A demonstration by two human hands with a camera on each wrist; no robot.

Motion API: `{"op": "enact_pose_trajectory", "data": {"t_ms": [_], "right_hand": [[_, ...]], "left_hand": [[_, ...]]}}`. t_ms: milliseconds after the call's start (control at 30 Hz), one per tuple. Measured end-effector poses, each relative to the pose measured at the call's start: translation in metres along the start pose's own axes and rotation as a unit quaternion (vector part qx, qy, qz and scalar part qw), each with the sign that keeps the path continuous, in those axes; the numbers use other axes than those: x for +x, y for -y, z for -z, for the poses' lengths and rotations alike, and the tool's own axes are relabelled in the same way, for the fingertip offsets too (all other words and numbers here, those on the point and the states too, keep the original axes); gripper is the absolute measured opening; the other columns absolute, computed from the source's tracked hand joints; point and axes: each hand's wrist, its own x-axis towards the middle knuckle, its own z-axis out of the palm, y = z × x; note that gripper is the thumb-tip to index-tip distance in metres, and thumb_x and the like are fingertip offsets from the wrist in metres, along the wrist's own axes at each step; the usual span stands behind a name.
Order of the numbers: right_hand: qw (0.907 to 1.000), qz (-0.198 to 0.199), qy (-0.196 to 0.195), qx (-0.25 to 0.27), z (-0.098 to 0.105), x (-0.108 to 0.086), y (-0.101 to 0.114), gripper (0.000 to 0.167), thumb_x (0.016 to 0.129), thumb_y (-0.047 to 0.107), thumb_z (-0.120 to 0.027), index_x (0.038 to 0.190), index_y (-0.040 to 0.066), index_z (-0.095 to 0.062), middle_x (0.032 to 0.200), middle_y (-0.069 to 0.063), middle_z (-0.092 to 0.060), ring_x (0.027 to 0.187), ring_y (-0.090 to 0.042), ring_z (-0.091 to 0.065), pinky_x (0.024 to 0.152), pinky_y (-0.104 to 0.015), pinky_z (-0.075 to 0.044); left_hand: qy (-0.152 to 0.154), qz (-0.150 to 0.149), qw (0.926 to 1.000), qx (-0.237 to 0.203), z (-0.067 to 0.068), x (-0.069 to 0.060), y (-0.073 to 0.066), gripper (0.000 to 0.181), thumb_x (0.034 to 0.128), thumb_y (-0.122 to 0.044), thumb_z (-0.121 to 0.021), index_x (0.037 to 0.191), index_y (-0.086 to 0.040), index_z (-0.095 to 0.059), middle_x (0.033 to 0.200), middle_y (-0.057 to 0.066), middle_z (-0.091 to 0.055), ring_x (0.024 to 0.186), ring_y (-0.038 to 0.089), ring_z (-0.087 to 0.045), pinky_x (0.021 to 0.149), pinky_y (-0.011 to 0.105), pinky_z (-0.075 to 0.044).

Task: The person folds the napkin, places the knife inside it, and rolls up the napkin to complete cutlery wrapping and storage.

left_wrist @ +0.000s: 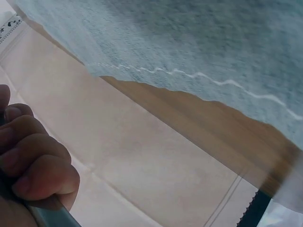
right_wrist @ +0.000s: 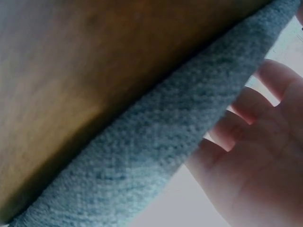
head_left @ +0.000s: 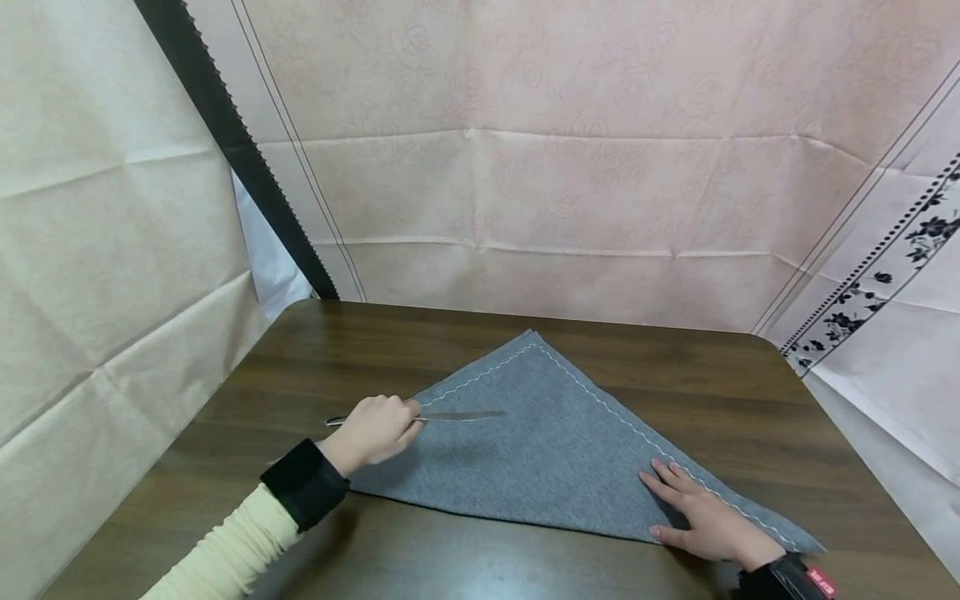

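Note:
A grey-blue cloth [head_left: 525,450], folded into a triangle with wavy white stitching along its two upper edges, lies on the table. My left hand [head_left: 382,429] grips a silvery metal knife [head_left: 465,415] above the cloth's left part. The blade points right and the rounded handle end sticks out on the left. In the left wrist view, curled fingers [left_wrist: 42,165] wrap the metal. My right hand [head_left: 701,517], fingers spread, rests on the cloth near its right corner. The right wrist view shows its palm side beside the cloth's folded edge [right_wrist: 142,137].
The brown wood-grain table [head_left: 300,367] has rounded far corners. Pale creased sheeting [head_left: 570,192] hangs behind it and at both sides, with a dark scalloped strip [head_left: 240,150] on the left and a black floral border [head_left: 862,300] on the right.

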Motion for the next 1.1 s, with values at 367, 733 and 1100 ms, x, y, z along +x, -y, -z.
{"op": "enact_pose_trajectory", "data": {"t_ms": [367, 733, 1100], "right_hand": [[1.0, 0.0, 0.001, 0.0, 0.001, 0.0, 0.0, 0.073, 0.082, 0.048, -0.059, 0.135, 0.002, -0.041, 0.142, -0.026, -0.027, 0.127, -0.051, -0.02, 0.09, -0.064, -0.026], [0.9999, -0.009, 0.006, 0.003, 0.001, -0.001, 0.0, 0.073, 0.082, 0.048, -0.06, 0.135, 0.002, -0.041, 0.141, -0.027, -0.028, 0.127, -0.05, -0.02, 0.09, -0.064, -0.026], [1.0, 0.002, 0.002, 0.001, 0.0, 0.0, 0.0, 0.073, 0.082, 0.049, -0.059, 0.136, 0.002, -0.041, 0.142, -0.026, -0.027, 0.127, -0.051, -0.02, 0.09, -0.064, -0.026]], "left_hand": [[0.023, -0.013, 0.9993, -0.026, 0.001, 0.007, -0.014, 0.03, 0.0908, -0.021, -0.051, 0.063, -0.017, -0.043, 0.052, -0.009, -0.026, 0.042, 0.005, -0.026, 0.04, 0.02, -0.022], [0.018, -0.037, 0.9989, -0.024, -0.003, 0.012, -0.028, 0.026, 0.0906, -0.02, -0.052, 0.065, -0.015, -0.047, 0.052, -0.007, -0.031, 0.044, 0.006, -0.03, 0.041, 0.021, -0.026], [0.024, -0.054, 0.9974, -0.041, -0.011, 0.019, -0.043, 0.026, 0.0909, -0.018, -0.051, 0.066, -0.014, -0.048, 0.052, -0.008, -0.029, 0.043, 0.004, -0.027, 0.041, 0.02, -0.022]]}}
